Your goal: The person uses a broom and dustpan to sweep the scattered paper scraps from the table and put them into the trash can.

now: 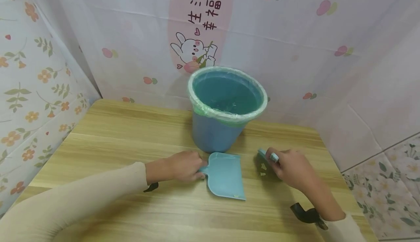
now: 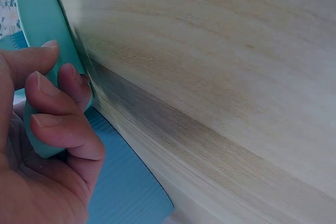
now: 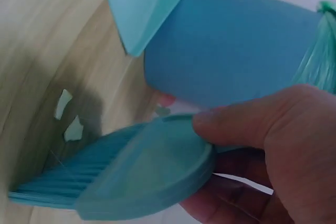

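Observation:
My left hand [image 1: 186,166] grips the handle of a light blue dustpan [image 1: 224,176], which lies on the table with its wide edge to the right. In the left wrist view the fingers [image 2: 68,135] curl round that handle. A small pale scrap [image 1: 236,196] sits at the dustpan's lower front corner. To the right, my right hand [image 1: 292,167] holds a small teal brush [image 3: 142,166], thumb on its top, bristles down toward the table. Two pale paper-like scraps [image 3: 73,129] lie on the wood between brush and dustpan.
A blue bucket [image 1: 210,134] with a clear greenish liner over its rim stands right behind the dustpan. The wooden table [image 1: 137,136] ends at a printed cloth [image 1: 131,34] behind, with another floral cloth [image 1: 32,88] on the left.

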{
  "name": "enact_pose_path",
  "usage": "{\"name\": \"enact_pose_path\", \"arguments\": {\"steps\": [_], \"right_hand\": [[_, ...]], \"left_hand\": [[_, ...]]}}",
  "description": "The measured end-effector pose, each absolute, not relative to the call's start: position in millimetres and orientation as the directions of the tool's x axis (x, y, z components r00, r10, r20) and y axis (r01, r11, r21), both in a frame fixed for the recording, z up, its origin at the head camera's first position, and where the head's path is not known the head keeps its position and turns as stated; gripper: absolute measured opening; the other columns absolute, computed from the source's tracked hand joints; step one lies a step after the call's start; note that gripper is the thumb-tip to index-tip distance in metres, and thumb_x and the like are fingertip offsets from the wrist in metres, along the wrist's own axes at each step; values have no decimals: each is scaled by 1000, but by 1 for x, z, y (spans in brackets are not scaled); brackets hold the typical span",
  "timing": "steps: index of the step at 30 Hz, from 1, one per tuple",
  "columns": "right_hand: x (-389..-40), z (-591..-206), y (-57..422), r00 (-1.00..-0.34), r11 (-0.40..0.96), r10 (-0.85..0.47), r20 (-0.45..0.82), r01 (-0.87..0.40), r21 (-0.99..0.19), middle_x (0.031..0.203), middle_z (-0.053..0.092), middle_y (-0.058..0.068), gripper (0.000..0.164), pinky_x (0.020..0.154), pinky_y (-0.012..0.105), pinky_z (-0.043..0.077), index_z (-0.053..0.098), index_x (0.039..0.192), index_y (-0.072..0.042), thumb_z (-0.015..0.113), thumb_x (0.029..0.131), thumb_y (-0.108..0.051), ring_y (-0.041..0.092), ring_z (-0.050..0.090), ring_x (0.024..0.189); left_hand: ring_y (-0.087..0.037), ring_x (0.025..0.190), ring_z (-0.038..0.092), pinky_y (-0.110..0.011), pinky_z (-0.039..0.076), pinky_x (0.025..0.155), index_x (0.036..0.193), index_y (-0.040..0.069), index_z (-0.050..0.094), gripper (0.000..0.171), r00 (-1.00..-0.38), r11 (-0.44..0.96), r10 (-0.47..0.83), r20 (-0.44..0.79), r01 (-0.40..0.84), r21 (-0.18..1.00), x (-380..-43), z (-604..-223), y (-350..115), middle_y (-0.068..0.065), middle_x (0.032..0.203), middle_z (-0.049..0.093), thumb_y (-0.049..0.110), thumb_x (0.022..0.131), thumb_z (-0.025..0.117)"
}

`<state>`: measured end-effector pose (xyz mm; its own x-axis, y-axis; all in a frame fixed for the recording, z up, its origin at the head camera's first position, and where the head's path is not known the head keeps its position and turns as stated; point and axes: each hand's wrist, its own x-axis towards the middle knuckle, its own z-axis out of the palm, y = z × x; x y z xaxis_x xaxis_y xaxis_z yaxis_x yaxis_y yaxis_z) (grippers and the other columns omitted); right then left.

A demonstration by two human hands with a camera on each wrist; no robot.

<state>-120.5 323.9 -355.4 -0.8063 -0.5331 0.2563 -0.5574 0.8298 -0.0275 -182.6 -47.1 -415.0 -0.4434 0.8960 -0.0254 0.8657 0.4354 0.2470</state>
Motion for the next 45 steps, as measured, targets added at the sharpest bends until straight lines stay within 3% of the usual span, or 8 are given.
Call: {"name": "enact_pose_path", "arguments": {"steps": [6, 12, 28, 37, 45], "right_hand": [[-111, -352, 313, -802, 802, -556, 220, -586, -111, 62, 39, -20, 31, 48, 23, 30, 59, 94, -22, 80, 92, 1, -3, 28, 53], [-103, -356, 292, -815, 808, -525, 246, -568, -156, 63, 47, -19, 27, 46, 22, 31, 57, 94, -16, 77, 92, 2, -7, 30, 50], [-116, -372, 236, -728, 721, -489, 480, -647, -247, 62, 47, -17, 19, 49, 21, 38, 62, 90, -13, 75, 86, 1, -5, 40, 55], [-119, -371, 222, -730, 656, -508, 457, -672, -344, 65, 57, -14, 16, 49, 18, 41, 66, 93, -12, 74, 89, 2, -7, 44, 56], [-119, -369, 213, -760, 589, -487, 431, -650, -481, 66, 56, -15, 13, 45, 17, 39, 65, 93, -12, 70, 93, 0, -7, 45, 53]], "left_hand": [[-8, 67, 47, -30, 50, 64, 92, 10, 67, 23, -446, 437, 895, -18, 868, 236, -182, -412, -47, 6, 71, 49, 26, 104, 78], [-9, 67, 48, -30, 50, 65, 94, 9, 68, 23, -445, 439, 895, -26, 868, 232, -182, -411, -47, 6, 72, 50, 27, 105, 77], [-9, 66, 47, -30, 48, 64, 95, 8, 69, 22, -443, 439, 895, -45, 862, 252, -183, -407, -47, 5, 72, 51, 25, 105, 76], [-10, 66, 48, -31, 50, 64, 93, 8, 68, 22, -451, 449, 891, -50, 862, 235, -183, -408, -47, 5, 73, 52, 25, 104, 78], [-9, 66, 49, -31, 52, 65, 95, 8, 71, 21, -440, 437, 897, -36, 874, 212, -180, -408, -46, 3, 74, 58, 26, 103, 79]]}}
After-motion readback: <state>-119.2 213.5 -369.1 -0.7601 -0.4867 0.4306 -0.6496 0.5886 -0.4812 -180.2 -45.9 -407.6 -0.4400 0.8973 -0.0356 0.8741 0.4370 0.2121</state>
